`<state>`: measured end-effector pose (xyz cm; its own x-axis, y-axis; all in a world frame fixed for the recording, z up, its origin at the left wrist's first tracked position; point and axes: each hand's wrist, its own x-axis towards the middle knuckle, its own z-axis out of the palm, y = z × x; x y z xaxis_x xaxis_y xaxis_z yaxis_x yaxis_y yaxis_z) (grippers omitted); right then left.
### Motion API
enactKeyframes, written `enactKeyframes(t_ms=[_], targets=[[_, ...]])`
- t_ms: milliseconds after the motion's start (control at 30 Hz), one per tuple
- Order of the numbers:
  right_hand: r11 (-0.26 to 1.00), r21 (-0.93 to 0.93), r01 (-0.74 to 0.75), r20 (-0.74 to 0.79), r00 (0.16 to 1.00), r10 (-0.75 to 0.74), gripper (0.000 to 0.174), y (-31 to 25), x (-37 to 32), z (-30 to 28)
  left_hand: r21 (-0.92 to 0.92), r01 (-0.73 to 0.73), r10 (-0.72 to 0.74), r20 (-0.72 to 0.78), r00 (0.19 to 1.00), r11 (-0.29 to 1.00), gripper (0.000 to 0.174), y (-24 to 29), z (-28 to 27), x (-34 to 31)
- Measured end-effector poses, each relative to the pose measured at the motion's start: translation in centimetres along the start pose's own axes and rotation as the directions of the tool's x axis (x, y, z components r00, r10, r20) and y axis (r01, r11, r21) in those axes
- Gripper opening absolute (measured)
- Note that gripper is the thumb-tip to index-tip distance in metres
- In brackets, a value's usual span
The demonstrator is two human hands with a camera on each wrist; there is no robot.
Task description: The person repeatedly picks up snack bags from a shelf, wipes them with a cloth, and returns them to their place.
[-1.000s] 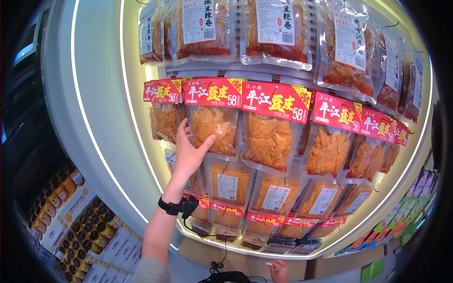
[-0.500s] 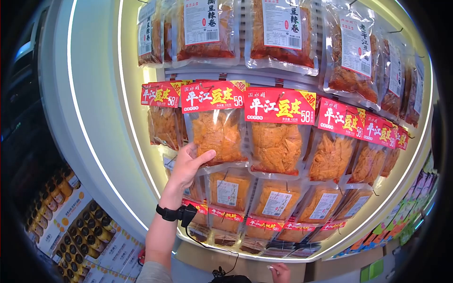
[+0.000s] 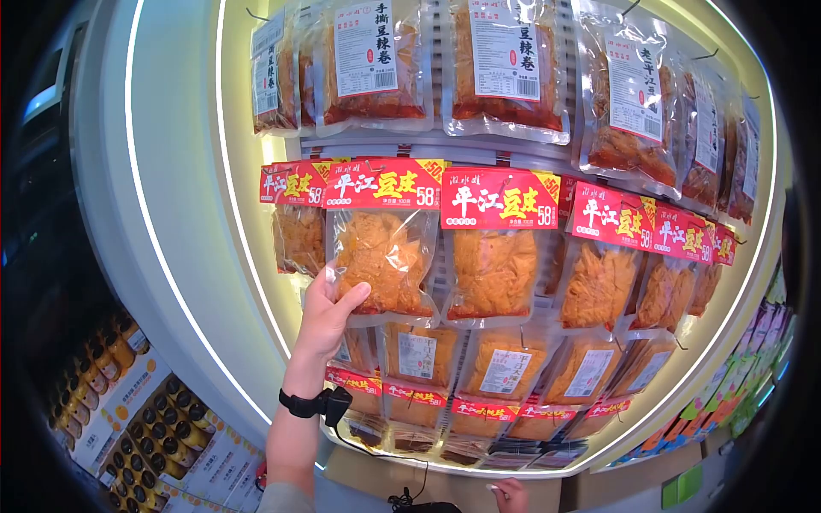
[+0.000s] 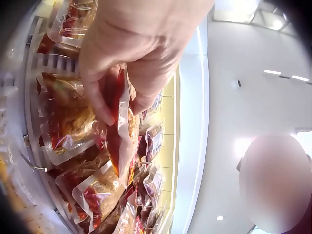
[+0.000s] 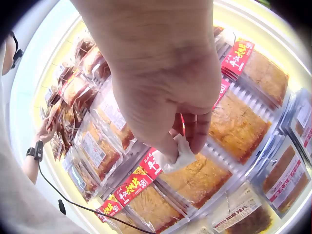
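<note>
My left hand (image 3: pixel 327 318) grips the lower left edge of a clear bag (image 3: pixel 383 265) of orange-brown food with a red header card. The thumb lies on the front of the bag, whose top is still at its hook. In the left wrist view the bag (image 4: pixel 122 131) is seen edge-on between the thumb and fingers of the left hand (image 4: pixel 141 44). At the bottom of the head view is my right hand (image 3: pixel 510 495). The right wrist view shows the right hand (image 5: pixel 165 87) pinching a crumpled white piece (image 5: pixel 178 158), in front of lower hanging bags.
Similar red-topped bags (image 3: pixel 494 265) hang to the right, with larger labelled bags (image 3: pixel 509 68) above and flatter bags (image 3: pixel 505 368) below. Metal hooks stick out between them. A black cable (image 3: pixel 376 449) runs from the left wrist. Jars (image 3: pixel 175 432) stand in boxes at lower left.
My left hand has moved down along the left side of the bag, from beside its middle to its lower edge, and now grips it. The right hand stays low, with little movement.
</note>
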<state>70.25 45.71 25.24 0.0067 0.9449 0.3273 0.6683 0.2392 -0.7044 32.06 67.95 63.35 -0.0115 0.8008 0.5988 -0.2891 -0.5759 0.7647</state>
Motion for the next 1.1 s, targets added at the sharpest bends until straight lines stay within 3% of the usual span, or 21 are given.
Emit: enactKeyframes(t_ms=[533, 867, 967, 1033, 1100], targets=[[0.999, -0.013, 0.034, 0.007, 0.999, -0.034, 0.016, -1.4, 0.7, 0.3, -0.022, 0.005, -0.005, 0.014, 1.000, 1.000, 0.057, 3.7, -0.5, -1.5], [0.996, 0.035, 0.086, -0.049, 0.995, -0.084, 0.013, -0.8, 0.5, 1.2, 0.033, 0.080, -0.080, -0.008, 0.997, 0.996, 0.049, 0.5, -0.8, -0.2], [0.998, 0.051, 0.021, -0.017, 1.000, -0.020, 0.015, -0.7, 0.1, 1.2, 0.049, 0.083, -0.082, -0.032, 0.996, 0.995, 0.046, -0.5, -0.7, 0.8], [0.996, 0.063, 0.070, -0.045, 0.997, -0.067, 0.015, -0.7, 0.0, 1.2, 0.084, 0.133, -0.129, -0.051, 0.990, 0.988, 0.041, -0.4, 0.3, 1.0], [0.999, 0.042, -0.009, -0.022, 1.000, 0.010, 0.014, -1.8, -0.2, 0.5, 0.158, 0.116, -0.106, -0.072, 0.992, 0.981, 0.041, -2.3, -0.6, 1.4]])
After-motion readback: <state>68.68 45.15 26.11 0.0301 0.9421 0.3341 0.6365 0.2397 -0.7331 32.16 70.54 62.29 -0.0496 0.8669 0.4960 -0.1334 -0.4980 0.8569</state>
